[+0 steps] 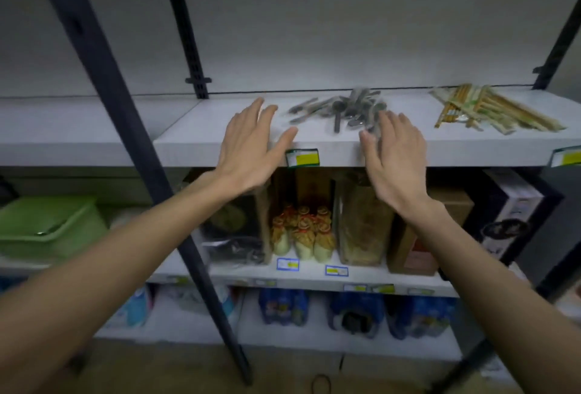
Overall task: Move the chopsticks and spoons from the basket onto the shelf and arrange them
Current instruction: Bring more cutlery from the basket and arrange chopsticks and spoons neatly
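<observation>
Two bare forearms, no sleeves, left hand point(248, 151) and right hand point(394, 157) ungloved

Right hand point(396, 157) motion-blurred, fingertips overlapping spoons point(342, 112), contact uncertain; price tag point(567, 157) cut by right edge.

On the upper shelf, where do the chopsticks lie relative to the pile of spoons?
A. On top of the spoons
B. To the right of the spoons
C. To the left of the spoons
B: the chopsticks lie apart from the spoons, further right on the shelf.
</observation>
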The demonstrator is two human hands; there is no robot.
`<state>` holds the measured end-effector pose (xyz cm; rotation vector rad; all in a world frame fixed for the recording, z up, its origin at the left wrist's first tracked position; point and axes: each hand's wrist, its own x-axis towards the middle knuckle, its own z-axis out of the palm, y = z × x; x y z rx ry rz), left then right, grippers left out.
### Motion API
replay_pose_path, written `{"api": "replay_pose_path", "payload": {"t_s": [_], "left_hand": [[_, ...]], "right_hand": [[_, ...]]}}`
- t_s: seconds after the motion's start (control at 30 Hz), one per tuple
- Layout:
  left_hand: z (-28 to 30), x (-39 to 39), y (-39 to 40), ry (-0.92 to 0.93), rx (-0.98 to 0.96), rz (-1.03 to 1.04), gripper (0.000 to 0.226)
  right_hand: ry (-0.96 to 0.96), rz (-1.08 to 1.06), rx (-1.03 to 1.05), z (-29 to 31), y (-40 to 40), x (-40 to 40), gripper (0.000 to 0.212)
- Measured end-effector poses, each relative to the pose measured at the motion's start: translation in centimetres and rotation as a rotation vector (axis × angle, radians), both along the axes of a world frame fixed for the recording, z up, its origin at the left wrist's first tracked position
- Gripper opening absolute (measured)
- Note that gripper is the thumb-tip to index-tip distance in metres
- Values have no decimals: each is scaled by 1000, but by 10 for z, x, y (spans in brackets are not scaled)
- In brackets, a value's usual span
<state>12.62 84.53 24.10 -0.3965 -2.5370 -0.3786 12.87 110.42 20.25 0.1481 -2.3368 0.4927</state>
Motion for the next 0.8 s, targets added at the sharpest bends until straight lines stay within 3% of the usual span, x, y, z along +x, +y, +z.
{"api": "replay_pose_path", "payload": {"t_s": [0.2, 0.37, 0.47, 0.6, 0.8], "left_hand": [[-109, 113, -36, -38, -76, 112, 65], [-208, 185, -79, -293, -128, 242, 66], [-249, 212, -116, -403, -105, 331, 67], [-280, 228, -179, -499, -47, 452, 70], [-273, 229, -312, -436, 40, 550, 68]], "right_hand": [[-61, 34, -128, -96, -52, 88, 69], [-418, 155, 108, -195, -102, 143, 74], [-528, 197, 184, -231, -131, 163, 76], [-542, 266, 217, -251, -185, 169, 71], [-526, 403, 113, -250, -328, 158, 63]]}}
